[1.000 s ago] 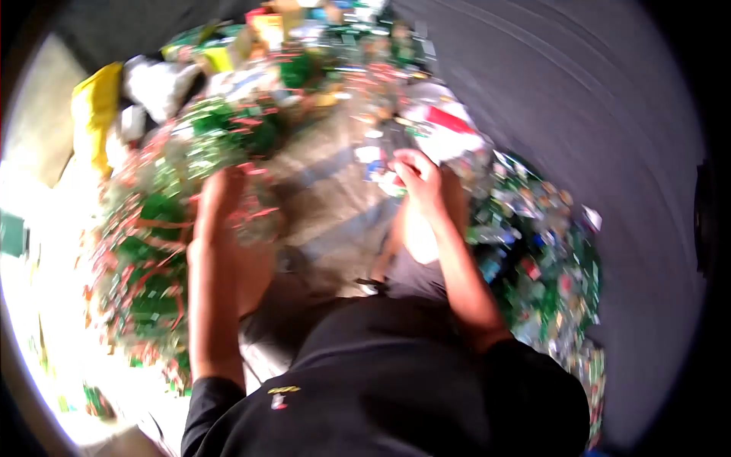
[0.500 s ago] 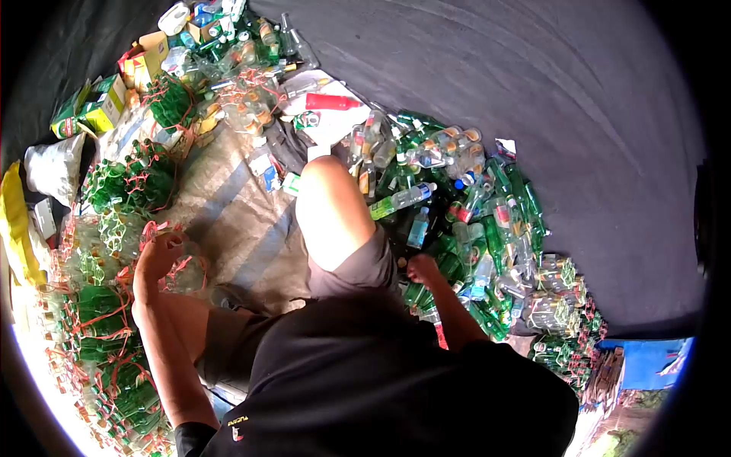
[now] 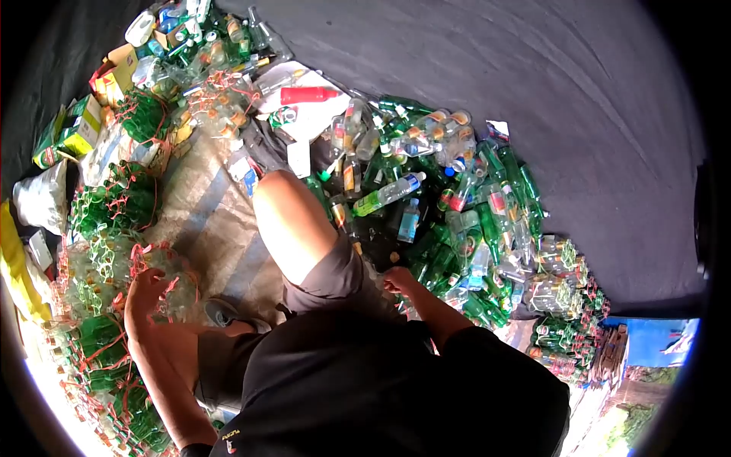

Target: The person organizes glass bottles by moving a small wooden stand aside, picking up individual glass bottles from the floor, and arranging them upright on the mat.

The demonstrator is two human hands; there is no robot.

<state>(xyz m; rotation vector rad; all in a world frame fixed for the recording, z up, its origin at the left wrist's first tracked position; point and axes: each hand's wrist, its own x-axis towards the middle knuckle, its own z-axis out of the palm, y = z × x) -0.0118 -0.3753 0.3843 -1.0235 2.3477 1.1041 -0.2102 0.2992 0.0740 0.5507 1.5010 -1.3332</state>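
At the left, my left hand (image 3: 148,286) hovers at the bundle of clear glass bottles (image 3: 181,268) tied with red string (image 3: 141,257). Its fingers are loosely curved and apart, with nothing visible held. My right hand (image 3: 397,280) is closed beside my raised knee, at the near edge of the loose bottle pile (image 3: 438,263); what it grips, if anything, is hidden. Just beyond it lie a small bottle with a blue label (image 3: 409,221) and a clear bottle with a green label and white cap (image 3: 389,193).
Tied bundles of green bottles (image 3: 103,339) line the left side. A red bottle (image 3: 308,95) rests on a white sheet ahead. Open cardboard boxes (image 3: 114,75) stand far left. Dark sheeting (image 3: 487,61) borders the pile, and striped sacking (image 3: 217,198) covers the floor.
The view has shifted, and my raised knee has moved left. My right hand has drawn left, towards my leg. My left hand has dropped slightly lower beside the bundle.
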